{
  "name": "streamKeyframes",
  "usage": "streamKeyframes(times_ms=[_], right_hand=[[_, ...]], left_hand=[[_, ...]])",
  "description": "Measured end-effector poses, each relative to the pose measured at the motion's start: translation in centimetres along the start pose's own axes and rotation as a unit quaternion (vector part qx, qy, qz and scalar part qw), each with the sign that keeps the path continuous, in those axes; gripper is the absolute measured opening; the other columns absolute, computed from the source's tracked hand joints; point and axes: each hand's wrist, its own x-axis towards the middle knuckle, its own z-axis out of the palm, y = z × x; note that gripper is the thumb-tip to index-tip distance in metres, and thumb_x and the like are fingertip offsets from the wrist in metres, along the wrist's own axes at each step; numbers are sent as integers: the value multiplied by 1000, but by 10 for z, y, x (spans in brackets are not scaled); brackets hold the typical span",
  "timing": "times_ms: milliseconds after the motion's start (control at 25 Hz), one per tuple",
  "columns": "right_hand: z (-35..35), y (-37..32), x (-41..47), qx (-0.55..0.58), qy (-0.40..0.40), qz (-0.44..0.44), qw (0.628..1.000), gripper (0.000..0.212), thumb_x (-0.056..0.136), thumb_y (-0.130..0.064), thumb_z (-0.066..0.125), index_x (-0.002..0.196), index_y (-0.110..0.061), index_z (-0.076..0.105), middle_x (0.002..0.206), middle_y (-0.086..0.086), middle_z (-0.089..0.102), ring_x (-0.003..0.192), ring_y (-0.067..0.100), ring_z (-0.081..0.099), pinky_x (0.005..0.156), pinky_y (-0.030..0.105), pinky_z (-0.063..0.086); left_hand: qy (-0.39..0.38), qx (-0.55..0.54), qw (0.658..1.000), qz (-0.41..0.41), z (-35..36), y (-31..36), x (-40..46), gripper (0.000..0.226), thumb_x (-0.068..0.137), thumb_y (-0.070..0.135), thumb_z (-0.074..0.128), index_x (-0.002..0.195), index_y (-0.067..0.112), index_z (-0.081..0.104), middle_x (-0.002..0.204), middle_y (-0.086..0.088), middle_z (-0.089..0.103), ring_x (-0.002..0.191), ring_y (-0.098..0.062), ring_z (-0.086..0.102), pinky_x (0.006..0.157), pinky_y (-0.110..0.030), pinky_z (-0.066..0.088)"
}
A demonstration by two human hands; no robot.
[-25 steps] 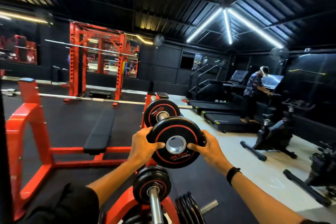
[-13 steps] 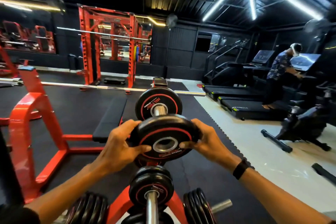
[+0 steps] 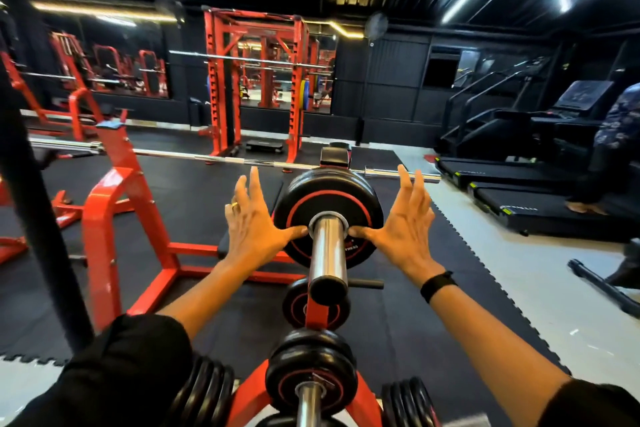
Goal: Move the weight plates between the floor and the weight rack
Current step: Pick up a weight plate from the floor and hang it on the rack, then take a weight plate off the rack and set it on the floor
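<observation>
With fingers spread, both thumbs press the plate point(image 3: 327, 199) face; the left hand point(image 3: 250, 224) and right hand point(image 3: 407, 227) should push evenly until it seats on the peg point(image 3: 327, 250).

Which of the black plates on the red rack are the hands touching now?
The top plate on the upper chrome peg: both thumbs press its face. The lower plates are untouched.

Place: you stand in a commercial gym.
Evidence: red power rack point(image 3: 256, 87), treadmills point(image 3: 540, 204), barbell point(image 3: 242, 160) on black rubber floor point(image 3: 194, 191), plate-loaded weight rack point(image 3: 318, 315), wall mirrors point(image 3: 114, 69).
</observation>
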Motion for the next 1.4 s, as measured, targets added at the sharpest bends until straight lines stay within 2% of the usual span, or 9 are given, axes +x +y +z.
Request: streamKeyframes(times_ms=[240, 400, 480, 560, 640, 800, 1120, 1280, 1400], right_hand=[[12, 2, -25, 23, 4, 36, 999, 114, 75, -55, 75, 156, -17, 6, 164, 15, 3, 150, 33, 10, 115, 59, 19], [12, 11, -45, 80, -40, 105, 990, 109, 81, -52, 72, 156, -17, 1, 164, 12, 7, 150, 33, 13, 115, 59, 20], [10, 11, -51, 136, -120, 193, 964, 108, 84, -50, 70, 156, -14, -1, 161, 15, 19, 146, 36, 26, 112, 54, 32], [11, 3, -61, 203, -242, 270, 910, 96, 86, -51, 68, 153, -6, 16, 139, 20, 49, 120, 34, 55, 88, 44, 48], [15, -12, -73, 220, -364, 249, 870, 70, 86, -48, 65, 139, -6, 44, 105, 16, 61, 88, 28, 61, 67, 38, 48], [53, -69, -104, 223, -438, 149, 858, 45, 91, -53, 60, 116, -17, 60, 94, 3, 64, 81, 14, 62, 69, 29, 48], [125, -278, -210, 235, -567, -66, 787, 44, 95, -36, 61, 124, -3, 58, 93, 2, 61, 76, 7, 56, 60, 14, 44], [157, -391, -301, 227, -660, -135, 703, 72, 71, -70, 70, 115, -14, 62, 87, -3, 65, 76, 13, 61, 69, 32, 47], [164, -472, -383, 213, -718, -195, 633, 58, 83, -58, 67, 127, -21, 57, 104, 1, 69, 89, 15, 68, 74, 30, 50]], left_hand=[[7, -16, 1000, -23, 10, 1, -26, 123, 70, 53, 80, 156, 11, 2, 159, -17, 17, 146, -36, 23, 117, -55, 24], [-75, -131, 988, -39, 8, -3, -44, 110, 77, 42, 80, 156, 14, 9, 159, -11, 23, 143, -29, 33, 115, -49, 34], [-99, -160, 981, -45, 2, -7, -54, 104, 78, 36, 81, 155, 14, 14, 156, -10, 28, 139, -28, 40, 113, -48, 38], [-121, -162, 978, -48, -8, -12, -65, 100, 79, 34, 80, 154, 14, 17, 155, -9, 31, 137, -27, 42, 112, -47, 40], [-169, -184, 966, -68, -20, -19, -76, 95, 80, 30, 80, 153, 13, 21, 151, -11, 37, 130, -26, 48, 108, -44, 44], [-246, -195, 940, -131, -72, -59, -114, 77, 81, 21, 80, 144, 8, 37, 120, -18, 63, 94, -19, 62, 93, -36, 52], [-49, -195, 924, -325, -274, -184, -269, 54, 85, 19, 77, 128, 7, 48, 94, -7, 72, 74, -5, 64, 54, -11, 41], [67, -177, 887, -421, -376, -215, -389, 56, 85, 26, 75, 131, 10, 48, 107, -12, 71, 79, -12, 64, 56, -13, 43], [151, -162, 847, -483, -437, -221, -488, 57, 87, 29, 73, 135, 13, 46, 108, -8, 70, 88, -18, 65, 64, -20, 47]])
